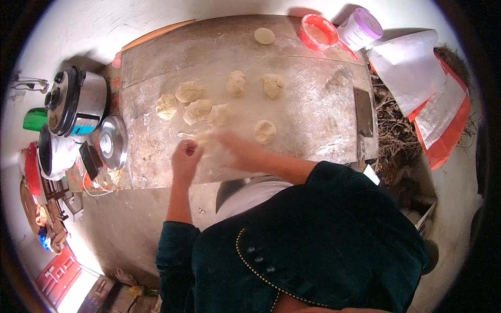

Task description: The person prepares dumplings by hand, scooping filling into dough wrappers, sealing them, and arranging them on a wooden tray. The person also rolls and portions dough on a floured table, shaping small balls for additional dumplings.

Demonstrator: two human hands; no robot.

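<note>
My left hand [185, 157], its fingers curled, is low over a floured wooden board [156, 152]. To its right is my right hand [239, 152], blurred by motion. A pale, blurred piece of dough [206, 140] shows between the two; how each hand touches it is unclear. Just beyond lie rough dough lumps, among them one [197, 111] beside a blurred one [219, 115]. Farther left sits another lump [166, 107]. Two more, a left one [235, 83] and a right one [273, 86], rest farther back. A smoother round of dough [265, 132] lies right of my hands.
A cleaver [363, 112] lies along the board's right edge. At the back are a pale disc [264, 36], a red plastic dipper [318, 35] and a purple-lidded tub [360, 29]. An electric pressure cooker [88, 98] and a steel lid [112, 141] stand left. Dry twigs [399, 129] lie right.
</note>
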